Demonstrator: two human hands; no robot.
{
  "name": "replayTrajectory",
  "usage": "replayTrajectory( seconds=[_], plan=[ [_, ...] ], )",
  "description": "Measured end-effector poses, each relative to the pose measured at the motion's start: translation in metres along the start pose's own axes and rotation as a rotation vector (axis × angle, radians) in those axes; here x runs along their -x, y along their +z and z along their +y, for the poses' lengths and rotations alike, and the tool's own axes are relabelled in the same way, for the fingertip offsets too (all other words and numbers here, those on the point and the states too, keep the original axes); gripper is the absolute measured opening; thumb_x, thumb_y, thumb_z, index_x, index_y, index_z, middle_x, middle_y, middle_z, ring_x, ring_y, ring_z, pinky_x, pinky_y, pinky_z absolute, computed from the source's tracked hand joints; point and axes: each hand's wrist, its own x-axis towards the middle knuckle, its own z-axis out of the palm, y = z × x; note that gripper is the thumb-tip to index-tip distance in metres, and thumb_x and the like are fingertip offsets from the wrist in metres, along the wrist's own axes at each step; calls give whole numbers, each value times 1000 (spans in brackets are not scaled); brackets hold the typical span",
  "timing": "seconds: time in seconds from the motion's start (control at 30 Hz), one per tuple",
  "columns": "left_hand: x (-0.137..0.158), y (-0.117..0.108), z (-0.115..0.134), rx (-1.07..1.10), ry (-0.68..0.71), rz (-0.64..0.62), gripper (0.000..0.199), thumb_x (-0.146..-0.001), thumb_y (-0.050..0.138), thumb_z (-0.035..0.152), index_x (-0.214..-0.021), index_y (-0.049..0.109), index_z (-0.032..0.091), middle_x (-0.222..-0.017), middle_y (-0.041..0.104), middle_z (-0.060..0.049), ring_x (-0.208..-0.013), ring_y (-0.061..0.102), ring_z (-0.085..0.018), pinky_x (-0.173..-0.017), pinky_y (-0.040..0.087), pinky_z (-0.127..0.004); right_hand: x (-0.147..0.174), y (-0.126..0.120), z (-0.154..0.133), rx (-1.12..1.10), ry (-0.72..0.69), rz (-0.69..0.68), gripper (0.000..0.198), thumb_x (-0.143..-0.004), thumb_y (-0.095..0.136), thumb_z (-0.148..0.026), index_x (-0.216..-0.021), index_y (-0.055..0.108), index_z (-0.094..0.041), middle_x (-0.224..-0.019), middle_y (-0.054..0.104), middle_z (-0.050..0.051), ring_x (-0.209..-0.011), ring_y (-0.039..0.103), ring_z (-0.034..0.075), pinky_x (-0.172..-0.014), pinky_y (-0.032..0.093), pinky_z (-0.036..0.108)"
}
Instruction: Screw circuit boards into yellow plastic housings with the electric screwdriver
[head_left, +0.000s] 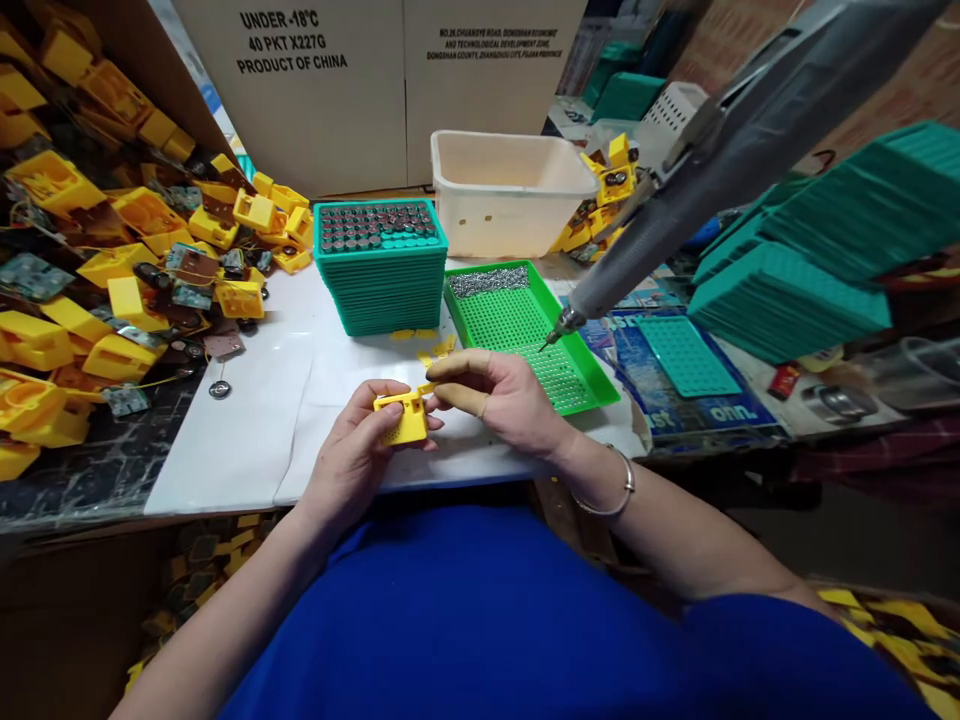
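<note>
Over the white surface's near edge, the left hand (pixel 356 432) holds a boxy yellow plastic housing (pixel 406 424); the right hand (pixel 514 398) is narrowed (contents unclear).

"UNDER -18°C", "PRODUCT OF CHINA" on carton (pixel 322 125)

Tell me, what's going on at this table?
A person's left hand holds a small yellow casing, while the right hand is at its upper corner. Beyond them stands a stack of teal trays, the top one partly filled with round dark parts. A grey screwdriver slants over a green tray with small metal pieces at its far end.
</note>
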Motion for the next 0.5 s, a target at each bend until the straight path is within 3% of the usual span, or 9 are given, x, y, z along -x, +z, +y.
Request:
replayTrajectory(
  seconds=[0.13, 0.23, 0.37, 0.43, 0.5],
  plan=[
    [0, 2, -1, -8, 9, -6, 17, -83, 65, 23, -98, 59, 18, -86, 74, -5, -82, 72, -20, -65, 58, -27, 5, -3, 3, 122, -104, -8, 22, -79, 73, -32, -93, 72, -16, -92, 74, 6, -81, 69, 13, -77, 57, 28],
    [-1, 1, 2, -25, 7, 3, 16, -81, 65, 21, -97, 61, 17, -83, 73, -4, -75, 72, -19, -59, 57, -25, 7, -6, 4, 464, -368, -65, 16, -88, 63, -29, -91, 72, -16, -87, 73, 6, -81, 67, 13, -76, 56, 28],
    [-3, -4, 8, -36, -126, -92, 15, -78, 66, 22, -90, 63, 15, -70, 69, -5, -61, 68, -19, -44, 50, -22, 10, -12, 7, 848, -721, -259, 29, -97, 46, -32, -93, 72, -19, -86, 73, 10, -82, 66, 17, -76, 55, 35],
    [-4, -5, 8, -42, -147, -105, 14, -78, 66, 23, -90, 62, 15, -71, 68, -5, -61, 68, -19, -45, 50, -22, 11, -11, 7, 875, -746, -249, 30, -97, 45, -30, -92, 72, -19, -87, 73, 11, -82, 66, 18, -76, 55, 36],
    [-4, -6, 4, -66, -83, -67, 16, -81, 66, 24, -95, 61, 17, -79, 70, -4, -67, 68, -18, -55, 54, -25, 12, -8, 5, 763, -617, -125, 24, -95, 50, -27, -93, 72, -18, -88, 73, 9, -83, 66, 17, -77, 55, 34]
  ],
)
